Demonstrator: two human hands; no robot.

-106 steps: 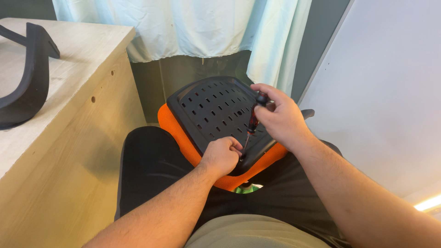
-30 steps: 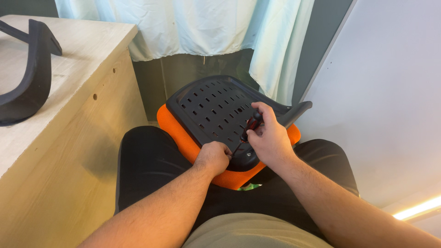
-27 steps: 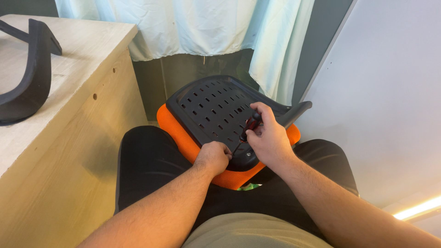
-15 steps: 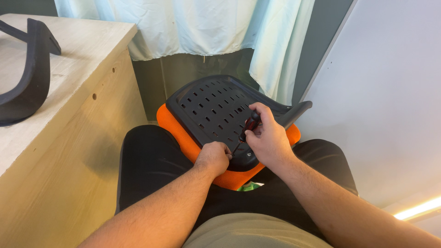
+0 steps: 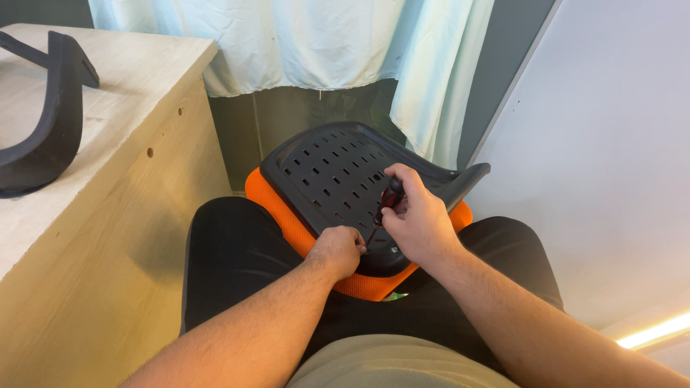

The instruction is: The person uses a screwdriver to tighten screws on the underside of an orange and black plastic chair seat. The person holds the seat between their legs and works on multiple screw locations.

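While the left hand (image 5: 338, 250) rests fisted on the black perforated plastic seat shell (image 5: 334, 179), the right hand (image 5: 417, 219) grips a red-and-black-handled screwdriver (image 5: 388, 199).

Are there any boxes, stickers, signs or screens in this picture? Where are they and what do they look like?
None can be seen: no package, label, sign or screen shows anywhere in the head view.
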